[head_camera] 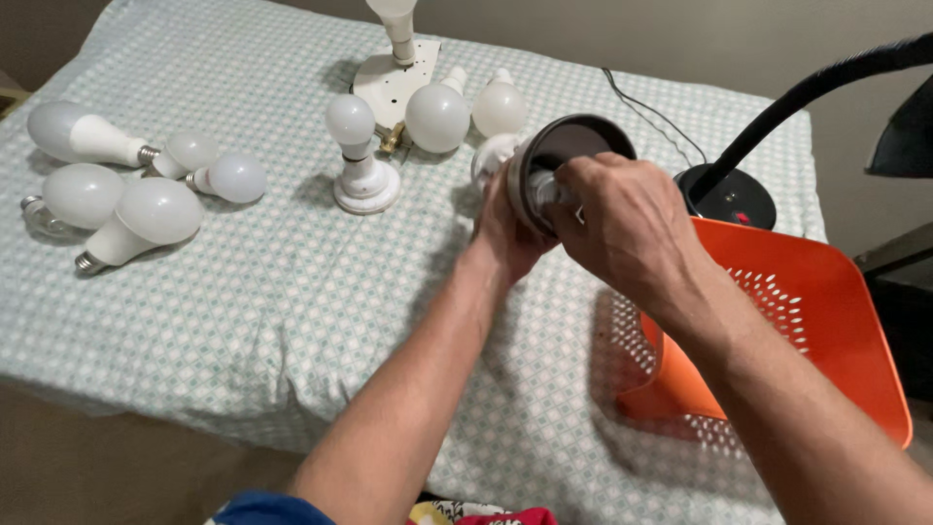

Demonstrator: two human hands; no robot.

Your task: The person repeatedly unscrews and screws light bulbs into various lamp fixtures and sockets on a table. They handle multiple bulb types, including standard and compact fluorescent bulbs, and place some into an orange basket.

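Forearms reach up from the bottom edge over the patterned tablecloth [243, 292]. An orange perforated basket [826, 321] stands tilted at the table's right side. Above it the right hand [632, 228] reaches into the mouth of a dark lamp shade [573, 146], fingers closed around a white bulb [546, 190] inside it. The left hand [505, 233] clasps the shade from behind and below, holding it just off the table. Beyond stands a bulb in a white socket base [364, 185], with two loose bulbs [437, 117] near it. Five more bulbs [146, 209] lie far left. A black gooseneck lamp base [729, 194] sits behind the basket.
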